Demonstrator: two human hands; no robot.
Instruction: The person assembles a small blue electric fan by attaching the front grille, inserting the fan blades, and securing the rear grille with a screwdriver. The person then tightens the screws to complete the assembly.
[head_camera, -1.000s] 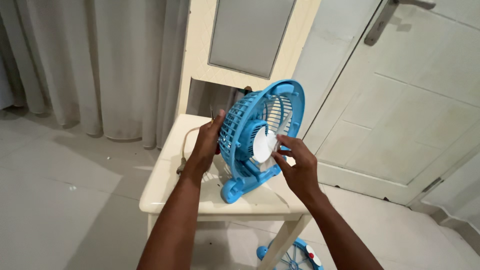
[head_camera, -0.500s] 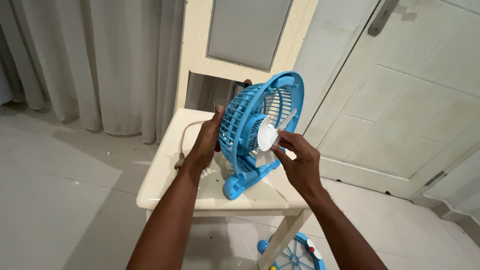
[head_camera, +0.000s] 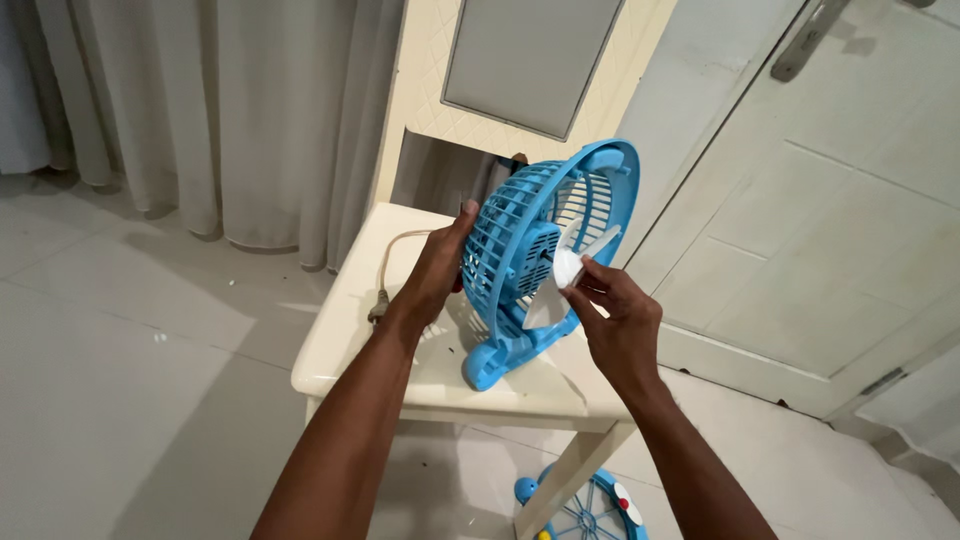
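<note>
Left hand (head_camera: 435, 275) grips blue fan housing (head_camera: 530, 250); right hand (head_camera: 620, 320) fingers pinch white blade (head_camera: 562, 280). Thin blade may snap if forced; fan could tip off bench (head_camera: 350, 340).

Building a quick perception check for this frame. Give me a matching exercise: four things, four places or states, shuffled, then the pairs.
Things:
1. left hand
2. right hand
3. blue fan housing
4. blue front grille

Places or states:
A. on the floor under the cream table
B. pinching the white fan blade
C. standing on the table, front open
D. gripping the rear of the housing

Pairs: 1-D, 2-B, 3-C, 4-A
</note>
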